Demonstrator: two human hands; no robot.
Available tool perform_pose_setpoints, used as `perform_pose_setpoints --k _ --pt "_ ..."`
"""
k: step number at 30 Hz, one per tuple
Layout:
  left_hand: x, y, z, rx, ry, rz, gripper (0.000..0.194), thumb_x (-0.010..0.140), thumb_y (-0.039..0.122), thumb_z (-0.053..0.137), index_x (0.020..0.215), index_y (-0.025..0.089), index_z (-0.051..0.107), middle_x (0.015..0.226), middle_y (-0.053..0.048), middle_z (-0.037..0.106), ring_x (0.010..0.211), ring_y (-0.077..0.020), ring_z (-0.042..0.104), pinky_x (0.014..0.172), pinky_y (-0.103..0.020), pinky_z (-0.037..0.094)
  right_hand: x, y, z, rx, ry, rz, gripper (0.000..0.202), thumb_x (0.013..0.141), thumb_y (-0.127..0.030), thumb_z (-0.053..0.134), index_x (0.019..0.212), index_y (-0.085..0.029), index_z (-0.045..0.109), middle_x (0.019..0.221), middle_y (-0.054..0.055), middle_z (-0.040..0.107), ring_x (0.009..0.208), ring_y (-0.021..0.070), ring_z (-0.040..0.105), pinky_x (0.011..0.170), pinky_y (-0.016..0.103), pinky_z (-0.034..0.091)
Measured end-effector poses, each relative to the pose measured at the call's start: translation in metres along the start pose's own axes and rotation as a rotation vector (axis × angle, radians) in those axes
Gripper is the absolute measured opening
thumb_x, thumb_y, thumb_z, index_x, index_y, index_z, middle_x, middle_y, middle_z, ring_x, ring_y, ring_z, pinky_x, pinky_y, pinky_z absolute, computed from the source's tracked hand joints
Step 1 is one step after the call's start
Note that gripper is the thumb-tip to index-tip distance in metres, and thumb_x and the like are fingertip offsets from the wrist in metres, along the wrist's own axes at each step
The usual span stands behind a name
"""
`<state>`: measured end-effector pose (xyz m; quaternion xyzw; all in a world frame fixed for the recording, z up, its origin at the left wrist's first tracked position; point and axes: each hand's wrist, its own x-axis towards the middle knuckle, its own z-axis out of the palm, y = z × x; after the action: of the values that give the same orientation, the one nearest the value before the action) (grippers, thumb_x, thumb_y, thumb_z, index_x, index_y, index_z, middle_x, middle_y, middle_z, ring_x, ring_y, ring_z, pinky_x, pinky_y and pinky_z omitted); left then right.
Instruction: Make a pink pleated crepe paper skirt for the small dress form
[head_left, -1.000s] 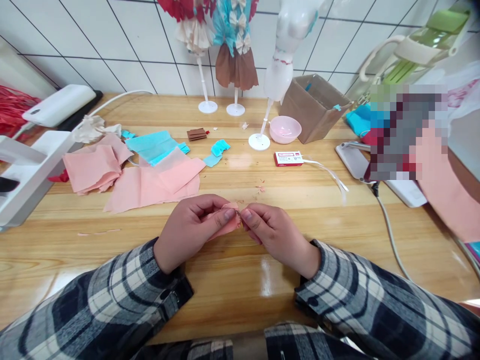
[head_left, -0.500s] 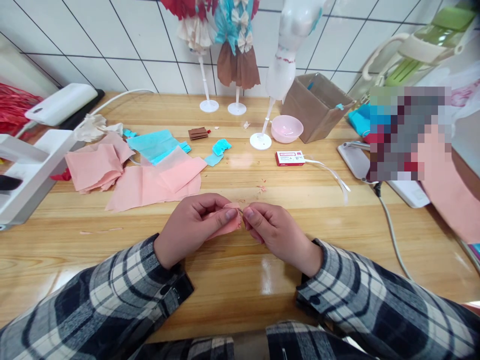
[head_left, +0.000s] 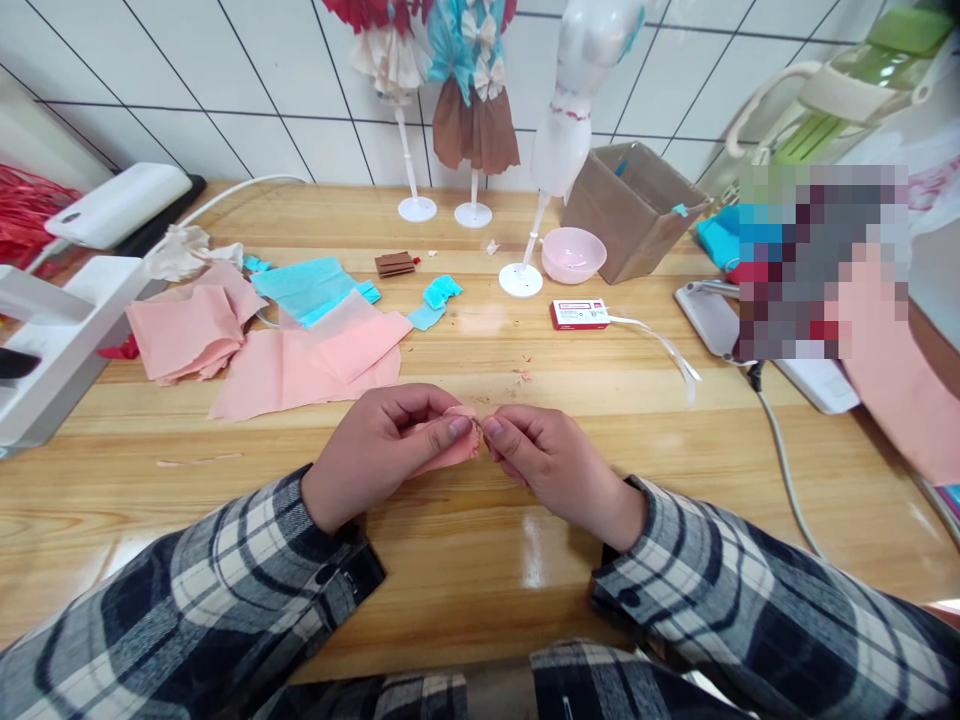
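My left hand (head_left: 382, 445) is closed on a small folded piece of pink crepe paper (head_left: 450, 455), its thumb pressing the paper from above. The paper's right edge looks ragged. Close against that edge, my right hand (head_left: 546, 450) is closed in a pinch between thumb and forefinger. A thin dark bit shows between the two hands at the paper's edge, too small to name. Both hands are just above the wooden table (head_left: 480, 560).
Pink paper sheets (head_left: 322, 360) and blue paper (head_left: 307, 288) lie at left. Dressed mannequins (head_left: 476, 130), a bare white mannequin (head_left: 564, 150), a pink bowl (head_left: 574, 256) and a brown box (head_left: 630, 215) stand behind. A small red-and-white box (head_left: 580, 314) lies nearer.
Both hands stay almost in place. My right fingertips have shifted very slightly left along the paper's edge, and the view has moved a little.
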<state>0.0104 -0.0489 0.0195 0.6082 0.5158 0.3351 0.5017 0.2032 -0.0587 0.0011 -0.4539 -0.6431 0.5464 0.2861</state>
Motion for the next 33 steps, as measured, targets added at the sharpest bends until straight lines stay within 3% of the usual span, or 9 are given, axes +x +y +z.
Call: perform_pose_setpoints --k 6,14,19,33 --pt "0.003 0.001 -0.007 -0.113 -0.09 -0.108 0.021 0.069 0.039 0.078 0.069 0.018 0.076 0.063 -0.007 0.07 0.057 -0.0171 0.06 0.053 -0.022 0.047 0.001 0.0 0.0 -0.045 -0.042 0.007 0.046 0.093 -0.052 0.045 0.061 -0.02 0.042 0.055 -0.005 0.037 0.052 0.0088 0.033 0.049 0.023 0.026" --pt "0.004 0.001 -0.018 -0.021 -0.131 -0.091 0.021 0.073 0.039 0.075 0.074 0.018 0.074 0.067 -0.002 0.071 0.061 -0.0142 0.061 0.058 -0.02 0.047 0.0 -0.002 -0.002 -0.083 -0.048 0.035 0.044 0.093 -0.049 0.045 0.061 -0.019 0.043 0.054 -0.005 0.037 0.051 0.0083 0.033 0.049 0.022 0.026" --pt "0.003 0.002 -0.013 -0.036 -0.131 -0.101 0.023 0.076 0.04 0.073 0.072 0.017 0.071 0.068 -0.001 0.07 0.063 -0.013 0.058 0.059 -0.02 0.044 0.001 -0.003 -0.001 -0.082 -0.03 0.043 0.041 0.095 -0.048 0.043 0.067 -0.019 0.052 0.054 -0.005 0.047 0.05 0.0085 0.041 0.053 0.022 0.032" --pt "-0.004 -0.006 0.006 -0.242 -0.044 -0.157 0.02 0.078 0.038 0.072 0.074 0.018 0.069 0.069 0.002 0.064 0.065 -0.0107 0.054 0.063 -0.019 0.044 -0.002 0.0 0.003 -0.131 0.04 -0.014 0.043 0.097 -0.05 0.04 0.067 -0.019 0.049 0.057 -0.005 0.048 0.054 0.0096 0.043 0.054 0.023 0.031"
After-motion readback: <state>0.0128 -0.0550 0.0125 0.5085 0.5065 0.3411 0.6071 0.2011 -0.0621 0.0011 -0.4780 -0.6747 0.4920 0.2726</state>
